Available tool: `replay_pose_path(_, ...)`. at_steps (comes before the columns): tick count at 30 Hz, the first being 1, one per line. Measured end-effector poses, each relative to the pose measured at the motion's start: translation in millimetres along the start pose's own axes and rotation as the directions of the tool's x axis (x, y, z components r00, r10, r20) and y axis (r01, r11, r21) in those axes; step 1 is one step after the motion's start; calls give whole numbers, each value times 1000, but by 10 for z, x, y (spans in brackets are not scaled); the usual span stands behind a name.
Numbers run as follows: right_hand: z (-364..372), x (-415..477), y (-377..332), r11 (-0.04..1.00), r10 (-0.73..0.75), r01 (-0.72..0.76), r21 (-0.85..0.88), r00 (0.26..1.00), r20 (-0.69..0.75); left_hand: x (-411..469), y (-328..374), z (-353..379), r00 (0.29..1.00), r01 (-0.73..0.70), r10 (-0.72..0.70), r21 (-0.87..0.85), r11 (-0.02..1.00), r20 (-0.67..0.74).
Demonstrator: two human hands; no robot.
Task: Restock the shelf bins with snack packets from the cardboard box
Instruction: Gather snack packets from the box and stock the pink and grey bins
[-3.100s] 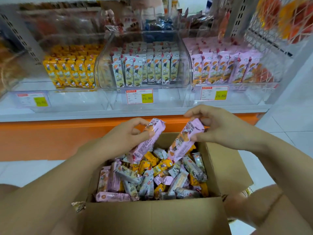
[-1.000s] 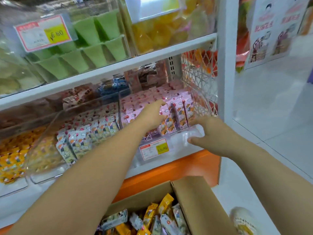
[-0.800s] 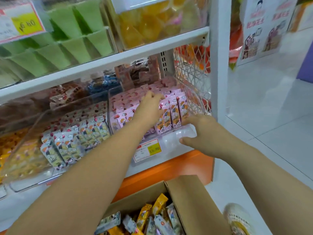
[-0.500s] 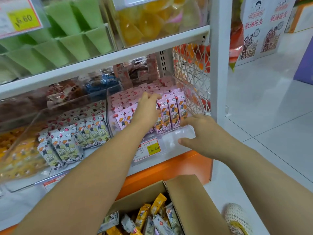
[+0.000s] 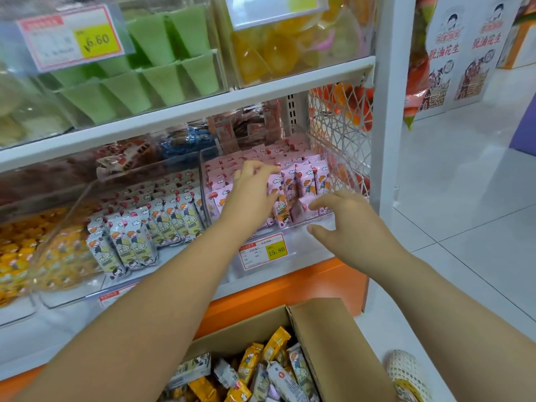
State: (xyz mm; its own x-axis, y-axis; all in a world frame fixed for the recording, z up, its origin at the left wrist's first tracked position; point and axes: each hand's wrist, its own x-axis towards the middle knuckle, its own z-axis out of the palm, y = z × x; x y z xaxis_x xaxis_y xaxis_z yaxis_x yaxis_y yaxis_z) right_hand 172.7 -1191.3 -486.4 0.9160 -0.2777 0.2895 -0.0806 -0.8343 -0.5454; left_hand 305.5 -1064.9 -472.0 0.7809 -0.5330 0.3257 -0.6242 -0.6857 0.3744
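The clear shelf bin (image 5: 333,158) at the right end of the lower shelf holds rows of upright pink snack packets (image 5: 304,175). My left hand (image 5: 249,192) reaches into this bin, and its loosely bent fingers rest on top of the pink packets without holding one. My right hand (image 5: 345,221) is at the bin's front right corner. Its forefinger touches a leaning pink packet there and its thumb lies along the bin's front lip. The open cardboard box (image 5: 319,329) stands on the floor below the shelf. Mixed yellow, white and pink packets (image 5: 275,358) fill it.
A middle bin of white-green packets (image 5: 150,224) and a left bin of yellow packets (image 5: 17,256) flank the pink one. A price tag (image 5: 262,250) hangs on the front. Above are bins of green cones (image 5: 145,68) and yellow jellies (image 5: 278,44). A white shelf post (image 5: 385,111) stands at the right.
Both pink packets taken from the box are out of my hands. My right hand has let go of the bin's front and reached a finger to a leaning packet. My left hand stays on the rows.
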Motion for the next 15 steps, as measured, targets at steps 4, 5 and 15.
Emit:
replay_pose_path(4,183,-40,-30,998,-35,38,-42,998,49,-277,-7,-118,998,-55,56,3,998,-41)
replay_pose_path(5,219,-44,-32,997,-44,46,-60,998,40,-361,-6,-147,996,-66,66,0,998,-52)
replay_pose_path(15,663,-476,-433,950,-313,313,-17,947,-74,-1518,-404,-356,999,-25,19,-152,988,-45)
